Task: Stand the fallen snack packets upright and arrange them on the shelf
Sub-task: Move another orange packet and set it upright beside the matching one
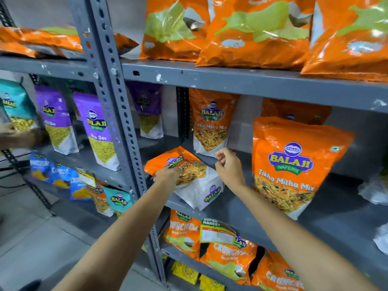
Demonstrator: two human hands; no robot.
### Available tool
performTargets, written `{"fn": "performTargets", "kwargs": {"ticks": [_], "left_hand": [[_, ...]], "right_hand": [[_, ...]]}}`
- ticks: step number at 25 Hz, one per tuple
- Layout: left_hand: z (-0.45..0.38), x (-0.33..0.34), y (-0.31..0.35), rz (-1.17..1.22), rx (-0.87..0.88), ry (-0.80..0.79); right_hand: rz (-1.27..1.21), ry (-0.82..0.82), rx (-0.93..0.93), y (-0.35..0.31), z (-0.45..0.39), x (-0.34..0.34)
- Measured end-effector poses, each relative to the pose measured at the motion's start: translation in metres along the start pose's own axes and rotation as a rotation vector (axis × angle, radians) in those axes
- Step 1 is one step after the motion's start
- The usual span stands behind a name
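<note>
A fallen orange-and-white Tikha Mitha Mix packet [195, 181] lies tilted near the front left of the grey middle shelf [241, 208]. My left hand [168, 175] rests on its upper left part and grips it. My right hand [227, 164] hovers just right of the packet, fingers loosely curled, holding nothing. Behind them an identical packet [210, 122] stands upright at the back. A larger-looking one [289, 164] stands upright at the front right, with another orange packet [294, 110] behind it.
A perforated grey upright post [117, 114] divides this bay from the left one, where purple packets [98, 131] stand. Another person's hand [12, 135] reaches in at the far left. Orange bags [252, 32] fill the shelf above; Crunchex packets [228, 259] sit below.
</note>
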State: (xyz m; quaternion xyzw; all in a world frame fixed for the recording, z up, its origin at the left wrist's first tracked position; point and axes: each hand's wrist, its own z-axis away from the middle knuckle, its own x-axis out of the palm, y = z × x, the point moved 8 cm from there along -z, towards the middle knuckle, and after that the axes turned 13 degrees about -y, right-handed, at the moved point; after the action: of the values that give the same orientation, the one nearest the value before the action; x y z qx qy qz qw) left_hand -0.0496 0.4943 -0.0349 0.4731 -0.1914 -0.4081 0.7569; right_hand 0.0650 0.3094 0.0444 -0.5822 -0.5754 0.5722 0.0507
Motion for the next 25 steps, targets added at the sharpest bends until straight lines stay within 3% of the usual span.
{"fn": "performTargets", "kwargs": {"ticks": [4, 6, 9, 15, 21, 25], "left_hand": [[0.01, 0.016, -0.036, 0.118, -0.295, -0.134], [0.008, 0.025, -0.037, 0.22, -0.317, -0.18], [0.002, 0.024, -0.035, 0.326, -0.27, -0.197], [0.007, 0.01, -0.022, 0.316, 0.022, -0.083], [0.032, 0.003, 0.008, 0.16, 0.38, -0.142], [0.047, 0.002, 0.022, 0.115, 0.494, -0.183]], "right_hand": [[0.046, -0.3, 0.383, 0.044, -0.024, 0.043], [0.022, -0.458, 0.555, 0.063, -0.02, 0.058], [-0.295, -0.555, 0.77, 0.072, 0.0, 0.068], [-0.483, -0.433, 0.651, 0.067, 0.017, 0.054], [-0.598, -0.317, 0.358, 0.034, 0.045, 0.037], [-0.584, -0.223, 0.285, 0.026, 0.054, 0.03]]}}
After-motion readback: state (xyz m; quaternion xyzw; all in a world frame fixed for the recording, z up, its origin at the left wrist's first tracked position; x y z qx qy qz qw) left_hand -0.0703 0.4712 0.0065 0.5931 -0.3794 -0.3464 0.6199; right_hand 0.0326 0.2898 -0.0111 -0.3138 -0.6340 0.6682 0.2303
